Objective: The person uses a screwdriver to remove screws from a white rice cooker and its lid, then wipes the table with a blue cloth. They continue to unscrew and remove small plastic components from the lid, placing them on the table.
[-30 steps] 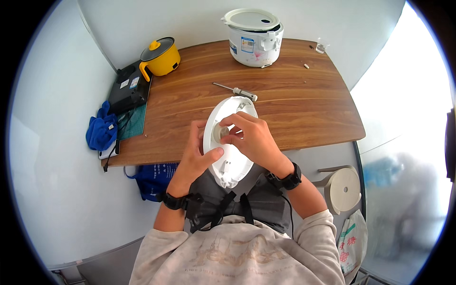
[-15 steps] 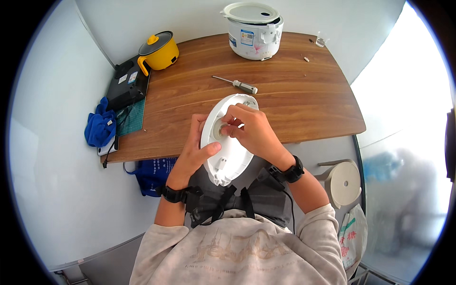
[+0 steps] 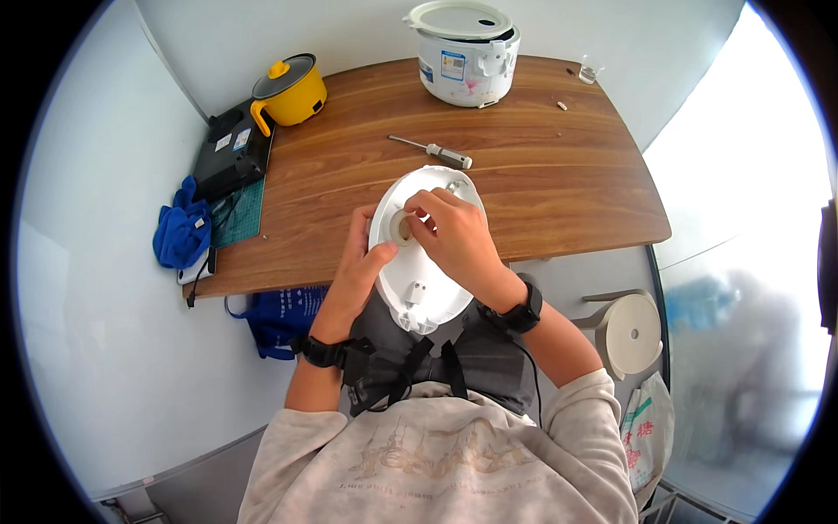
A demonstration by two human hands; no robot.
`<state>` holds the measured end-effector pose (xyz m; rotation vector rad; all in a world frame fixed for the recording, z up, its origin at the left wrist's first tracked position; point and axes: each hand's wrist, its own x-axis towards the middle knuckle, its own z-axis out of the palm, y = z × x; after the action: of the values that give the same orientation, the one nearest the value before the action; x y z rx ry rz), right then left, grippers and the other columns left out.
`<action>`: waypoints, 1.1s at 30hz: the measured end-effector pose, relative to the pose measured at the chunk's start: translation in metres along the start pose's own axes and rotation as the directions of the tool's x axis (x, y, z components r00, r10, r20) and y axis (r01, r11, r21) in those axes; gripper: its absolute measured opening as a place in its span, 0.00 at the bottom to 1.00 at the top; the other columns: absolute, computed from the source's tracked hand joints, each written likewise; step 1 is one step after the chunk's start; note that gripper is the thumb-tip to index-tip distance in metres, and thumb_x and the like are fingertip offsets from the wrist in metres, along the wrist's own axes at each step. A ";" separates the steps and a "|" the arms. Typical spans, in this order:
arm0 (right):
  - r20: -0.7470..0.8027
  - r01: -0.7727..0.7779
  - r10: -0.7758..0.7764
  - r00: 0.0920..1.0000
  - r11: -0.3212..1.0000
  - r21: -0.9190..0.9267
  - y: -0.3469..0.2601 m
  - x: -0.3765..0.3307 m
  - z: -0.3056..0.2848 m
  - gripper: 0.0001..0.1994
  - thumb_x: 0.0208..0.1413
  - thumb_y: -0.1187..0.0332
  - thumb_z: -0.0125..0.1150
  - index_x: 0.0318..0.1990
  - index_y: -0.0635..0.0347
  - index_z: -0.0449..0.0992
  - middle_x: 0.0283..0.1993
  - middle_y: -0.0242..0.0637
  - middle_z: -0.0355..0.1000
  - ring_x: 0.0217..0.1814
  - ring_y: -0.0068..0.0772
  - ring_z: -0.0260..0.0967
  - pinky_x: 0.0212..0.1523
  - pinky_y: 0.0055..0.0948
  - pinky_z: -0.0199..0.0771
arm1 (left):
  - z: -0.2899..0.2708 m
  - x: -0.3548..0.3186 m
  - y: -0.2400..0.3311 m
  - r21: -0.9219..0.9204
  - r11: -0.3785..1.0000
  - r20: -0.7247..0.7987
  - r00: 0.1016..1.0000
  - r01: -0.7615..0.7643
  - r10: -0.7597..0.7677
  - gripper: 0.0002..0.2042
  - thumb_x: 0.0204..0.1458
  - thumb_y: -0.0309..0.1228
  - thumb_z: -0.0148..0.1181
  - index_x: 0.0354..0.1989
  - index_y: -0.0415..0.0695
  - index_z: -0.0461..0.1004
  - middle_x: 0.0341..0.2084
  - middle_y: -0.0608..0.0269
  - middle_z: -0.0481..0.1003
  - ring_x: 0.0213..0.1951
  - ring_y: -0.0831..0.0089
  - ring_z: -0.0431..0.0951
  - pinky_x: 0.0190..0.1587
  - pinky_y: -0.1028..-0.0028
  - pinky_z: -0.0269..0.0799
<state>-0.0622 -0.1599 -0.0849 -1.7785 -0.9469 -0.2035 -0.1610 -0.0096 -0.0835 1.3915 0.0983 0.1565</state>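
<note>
White plastic lid (image 3: 417,279), oval-ish and kinda like the inner cover off a rice cooker, is being held up in front of the person's chest, just at the near edge of the wooden table (image 3: 541,192). It's smooth and glossy, with a round beige knob or cap (image 3: 401,227) set near its upper left and a little hinge-looking bracket with small slots down at its lower end, the end closest to the body.

Going left to right: a blue cloth (image 3: 179,234) sits off the far left edge, next to a black flat device (image 3: 231,153) and a green cutting mat (image 3: 236,218). A yellow pot (image 3: 290,90) with a lid stands at the back left corner. Then the left hand (image 3: 353,271) comes in, gripping the lid's left rim, thumb pressed on the front face and the other fingers curled behind it. The right hand (image 3: 454,240) covers the lid's upper right, fingers bunched together and pinching at that round beige knob. Both wrists have dark watches or bands.

Further back on the table there's a screwdriver (image 3: 434,152) lying flat, well apart from the hands, and behind that a white rice cooker (image 3: 467,52) with its top shut. A small clear glass (image 3: 591,70) sits at the far right back. Off the table on the right, a round beige stool (image 3: 633,332) stands on the floor.
</note>
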 end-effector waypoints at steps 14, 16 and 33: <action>0.097 0.021 -0.014 0.995 0.997 -0.071 0.008 0.009 0.004 0.06 0.52 0.73 0.64 0.33 0.64 0.72 0.29 0.44 0.75 0.28 0.46 0.74 0.31 0.38 0.73 | -0.009 0.001 -0.005 -0.077 0.995 -0.034 0.997 0.059 -0.062 0.23 0.57 0.34 0.57 0.59 0.41 0.60 0.51 0.60 0.67 0.54 0.75 0.69 0.58 0.73 0.66; 0.189 -0.026 0.055 0.980 0.988 -0.155 0.009 0.011 -0.001 0.05 0.52 0.74 0.64 0.34 0.63 0.74 0.31 0.42 0.77 0.29 0.39 0.77 0.33 0.33 0.75 | -0.010 0.001 -0.007 -0.089 0.993 -0.037 0.996 0.078 -0.082 0.23 0.56 0.34 0.56 0.59 0.41 0.60 0.51 0.59 0.67 0.54 0.74 0.69 0.58 0.72 0.67; 0.165 -0.287 0.303 0.939 0.951 -0.115 0.048 -0.022 -0.051 0.09 0.55 0.74 0.59 0.43 0.65 0.75 0.32 0.48 0.79 0.32 0.46 0.78 0.38 0.39 0.77 | -0.123 0.009 -0.002 -0.203 0.979 -0.408 0.906 0.029 -0.112 0.24 0.55 0.42 0.57 0.57 0.42 0.66 0.54 0.53 0.72 0.58 0.63 0.73 0.59 0.62 0.71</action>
<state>-0.0294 -0.2207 -0.1106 -2.0233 -0.7921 0.1117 -0.1723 0.1106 -0.1070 1.1404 0.4799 0.3937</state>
